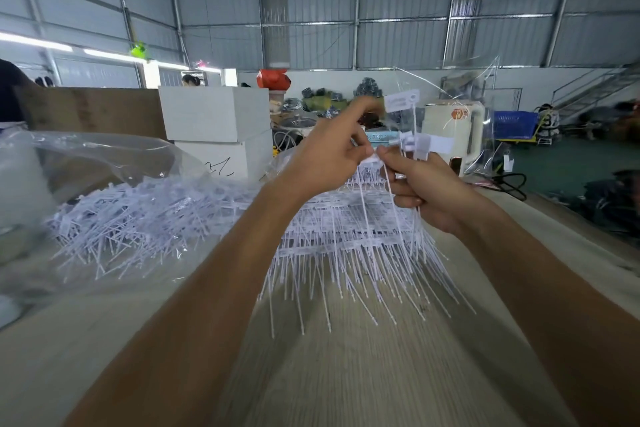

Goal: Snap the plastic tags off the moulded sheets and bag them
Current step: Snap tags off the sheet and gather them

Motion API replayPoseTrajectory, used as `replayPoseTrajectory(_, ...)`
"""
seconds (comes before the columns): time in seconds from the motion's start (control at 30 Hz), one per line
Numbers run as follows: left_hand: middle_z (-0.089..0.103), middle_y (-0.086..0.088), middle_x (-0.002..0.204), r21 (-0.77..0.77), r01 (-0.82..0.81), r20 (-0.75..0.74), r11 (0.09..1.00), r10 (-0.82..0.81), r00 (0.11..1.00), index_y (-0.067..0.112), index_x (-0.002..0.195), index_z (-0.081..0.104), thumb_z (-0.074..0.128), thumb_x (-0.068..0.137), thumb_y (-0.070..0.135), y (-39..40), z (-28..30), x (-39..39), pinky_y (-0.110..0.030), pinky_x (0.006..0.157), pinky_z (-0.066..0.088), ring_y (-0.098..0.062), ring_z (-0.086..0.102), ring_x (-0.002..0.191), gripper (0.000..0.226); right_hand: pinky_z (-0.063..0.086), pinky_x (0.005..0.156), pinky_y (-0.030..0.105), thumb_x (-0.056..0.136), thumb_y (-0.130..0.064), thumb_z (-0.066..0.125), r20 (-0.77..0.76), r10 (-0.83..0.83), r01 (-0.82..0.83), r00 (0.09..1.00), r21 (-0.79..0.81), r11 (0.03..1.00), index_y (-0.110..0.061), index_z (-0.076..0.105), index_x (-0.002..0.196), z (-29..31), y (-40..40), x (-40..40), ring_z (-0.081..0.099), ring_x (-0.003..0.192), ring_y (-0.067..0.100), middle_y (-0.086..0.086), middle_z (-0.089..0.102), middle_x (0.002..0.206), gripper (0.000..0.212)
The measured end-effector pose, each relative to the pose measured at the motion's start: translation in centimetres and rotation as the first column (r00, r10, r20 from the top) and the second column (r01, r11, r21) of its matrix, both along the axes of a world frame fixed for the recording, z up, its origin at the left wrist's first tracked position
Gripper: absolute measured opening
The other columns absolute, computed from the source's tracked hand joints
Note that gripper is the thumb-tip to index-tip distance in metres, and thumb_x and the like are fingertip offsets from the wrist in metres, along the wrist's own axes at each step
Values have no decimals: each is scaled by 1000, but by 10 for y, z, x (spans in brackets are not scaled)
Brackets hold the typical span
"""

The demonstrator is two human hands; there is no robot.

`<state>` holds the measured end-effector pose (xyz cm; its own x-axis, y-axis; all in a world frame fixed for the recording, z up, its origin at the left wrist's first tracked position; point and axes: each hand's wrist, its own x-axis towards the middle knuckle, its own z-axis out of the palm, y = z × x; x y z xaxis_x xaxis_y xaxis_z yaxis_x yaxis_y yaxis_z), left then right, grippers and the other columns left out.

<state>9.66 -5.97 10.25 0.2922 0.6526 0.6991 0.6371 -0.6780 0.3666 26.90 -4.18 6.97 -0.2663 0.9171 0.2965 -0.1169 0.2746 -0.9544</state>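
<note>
Moulded sheets [346, 232] lie stacked at the counter's [363, 374] middle, their thin tails fanning toward the near edge. Loose tags [138, 218] sit in an open clear bag [86, 163] toward the left edge. Raised above the stack, the right hand [436, 191] grips a bunch of tags [420, 144], flat heads up, tails hanging down: long axis near vertical. The left hand [329, 156] meets it from the left, fingers [363, 149] pinching one tag head beside the right thumb. Judgement: the next snap falls to the left hand, pulling leftward across that axis.
</note>
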Motion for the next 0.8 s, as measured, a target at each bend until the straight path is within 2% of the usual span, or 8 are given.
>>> replayPoseTrajectory(0.1, 66, 9, 81, 56, 21, -16, 998, -20, 1000, 46, 154, 10, 72, 88, 3, -1, 0, -1, -48, 68, 59, -15, 68, 69, 100, 17, 39, 19, 100, -27, 63, 18, -5, 5, 1000, -20, 1000, -19, 59, 85, 0, 1, 0, 24, 47, 7, -3, 46, 64, 17)
replayPoseTrajectory(0.17, 64, 8, 82, 77, 27, -67, 997, -22, 998, 49, 156, 6, 71, 89, 3, 0, 0, -2, -47, 68, 59, -15, 67, 71, 104, 19, 39, 19, 100, -28, 63, 54, -4, 5, 999, -18, 1000, -17, 58, 88, 0, 2, 0, 25, 47, 8, -4, 47, 62, 17)
replayPoseTrajectory(0.3, 63, 10, 89, 139, -51, -244, 989, 84, 966, 50, 150, 34, 65, 93, 5, 2, -1, -4, -47, 75, 57, -17, 64, 80, 78, 19, 40, 20, 99, -27, 64, 112, -8, 12, 994, -36, 999, -16, 55, 93, -2, 4, 1, 25, 49, 9, -3, 46, 62, 16)
replayPoseTrajectory(0.4, 65, 7, 93, 176, -91, -328, 980, 146, 933, 46, 148, 41, 64, 95, 9, 4, -3, -2, -45, 76, 55, -16, 60, 86, 69, 20, 40, 21, 99, -23, 64, 116, -27, 33, 993, -49, 998, -14, 51, 94, -4, 5, 1, 26, 49, 8, -3, 44, 63, 16)
replayPoseTrajectory(0.53, 65, 10, 89, 55, -34, -123, 998, 40, 992, 38, 149, 41, 68, 94, 13, 7, -3, -7, -43, 85, 57, -13, 66, 85, 67, 19, 38, 20, 99, -26, 65, 34, -66, 67, 997, -18, 998, -16, 51, 84, -1, 4, -2, 24, 44, 7, -4, 43, 63, 22)
replayPoseTrajectory(0.63, 68, 11, 92, 7, -149, -121, 989, 149, 981, 29, 125, 62, 67, 95, 32, 11, 1, -14, -42, 87, 56, -12, 66, 89, 30, 19, 36, 19, 99, -27, 63, -73, -60, 60, 996, 0, 998, -18, 57, 93, 3, 3, -1, 24, 49, 9, -1, 51, 71, 12)
replayPoseTrajectory(0.7, 71, 4, 88, -71, -173, -151, 982, 160, 975, 23, 101, 68, 62, 98, 35, 12, 0, -17, -42, 81, 57, -15, 68, 84, 14, 19, 36, 17, 101, -25, 60, -116, -29, 29, 993, 3, 1000, -17, 58, 97, 4, 3, -1, 27, 49, 10, 1, 58, 73, 10)
replayPoseTrajectory(0.8, 68, 5, 68, -234, -38, 26, 972, 45, 999, 14, 87, 68, 60, 101, 30, 11, -4, -19, -26, 56, 50, -9, 57, 56, 23, 20, 37, 17, 101, -21, 60, -76, -9, 13, 997, 52, 999, -15, 58, 95, 5, 0, 2, 31, 45, 9, 2, 60, 70, 9)
